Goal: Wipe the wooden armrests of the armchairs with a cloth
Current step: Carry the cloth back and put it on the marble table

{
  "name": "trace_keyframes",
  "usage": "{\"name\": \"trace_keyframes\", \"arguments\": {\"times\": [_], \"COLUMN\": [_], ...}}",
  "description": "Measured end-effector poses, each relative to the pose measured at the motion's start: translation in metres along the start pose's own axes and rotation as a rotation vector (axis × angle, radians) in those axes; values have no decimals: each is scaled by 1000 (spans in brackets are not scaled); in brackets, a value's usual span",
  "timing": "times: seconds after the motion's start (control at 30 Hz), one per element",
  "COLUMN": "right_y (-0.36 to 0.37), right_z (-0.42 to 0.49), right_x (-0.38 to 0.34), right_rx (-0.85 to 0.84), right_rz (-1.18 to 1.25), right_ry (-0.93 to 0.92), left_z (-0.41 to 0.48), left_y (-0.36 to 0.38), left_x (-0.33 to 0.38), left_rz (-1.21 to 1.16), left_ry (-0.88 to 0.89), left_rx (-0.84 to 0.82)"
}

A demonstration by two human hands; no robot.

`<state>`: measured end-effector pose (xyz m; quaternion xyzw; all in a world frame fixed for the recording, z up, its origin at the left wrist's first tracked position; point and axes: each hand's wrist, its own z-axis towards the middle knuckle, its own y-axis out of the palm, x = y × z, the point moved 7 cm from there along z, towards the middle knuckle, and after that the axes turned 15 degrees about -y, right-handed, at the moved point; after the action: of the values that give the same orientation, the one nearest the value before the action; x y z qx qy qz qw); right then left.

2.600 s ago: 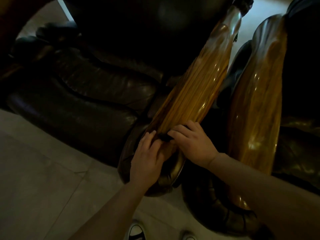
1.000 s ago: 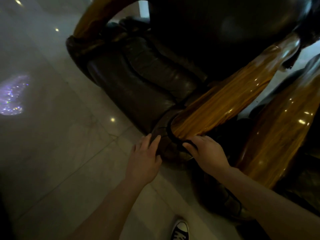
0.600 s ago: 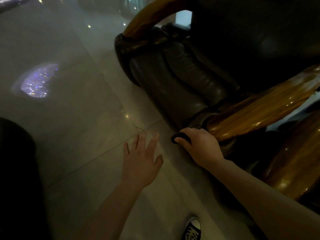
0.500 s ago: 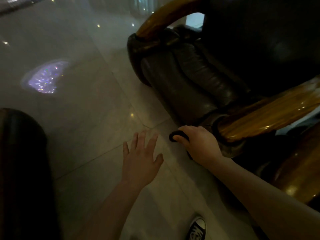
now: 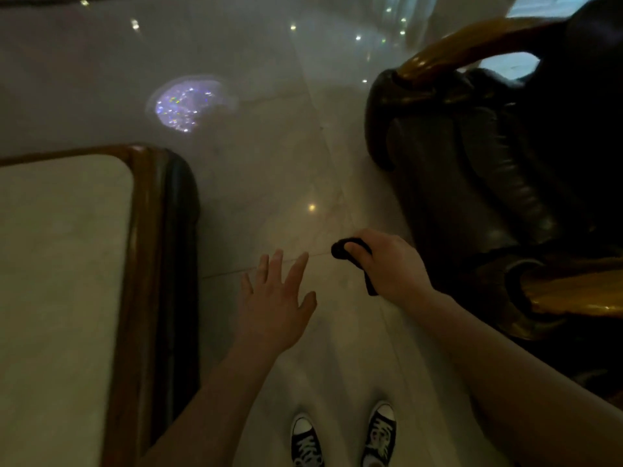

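From the head camera, the right hand has its grip closed around a dark cloth, probably bunched. Right of that grip stands the armchair, its near wooden armrest untouched. The left hand hovers, fingers spread, beside it.

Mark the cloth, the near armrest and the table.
cloth (image 5: 342,248), head view, bunched end beyond the right hand's fingers.
near armrest (image 5: 573,294), head view, glossy wood top.
table (image 5: 141,264), head view, wooden rim.

1. Floor: pale glossy tiles, light spots reflected.
2. Armchair: dark, seemingly leather, standing on floor.
3. Table: wood-rimmed, left of armchair.
4. Sneakers: between table and armchair.
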<state>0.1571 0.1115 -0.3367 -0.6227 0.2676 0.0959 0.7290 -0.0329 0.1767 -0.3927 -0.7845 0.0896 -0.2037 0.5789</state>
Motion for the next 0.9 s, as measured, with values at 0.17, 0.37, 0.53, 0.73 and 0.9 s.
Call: {"name": "trace_keyframes", "arguments": {"times": [0.17,0.37,0.53,0.73,0.9], "right_y": [19,45,73,116,168], "right_z": [28,59,89,107,113], "right_x": [-60,-126,-191,-266,-334], "right_rx": [-135,-305,-454,-510,-582], "right_rz": [48,146,152,135,134], "right_ry": [-103,-254,-437,-589,-675], "left_z": [-20,-55,-84,-109,-124], "left_y": [-36,-74,-85,-98,-96], "left_x": [-63,-136,-191,-246,-314], "left_rz": [-45,-72,-115,-174,-209], "left_ry": [-201,-491,-689,-839,-905], "left_rx": [-8,25,42,99,119]}}
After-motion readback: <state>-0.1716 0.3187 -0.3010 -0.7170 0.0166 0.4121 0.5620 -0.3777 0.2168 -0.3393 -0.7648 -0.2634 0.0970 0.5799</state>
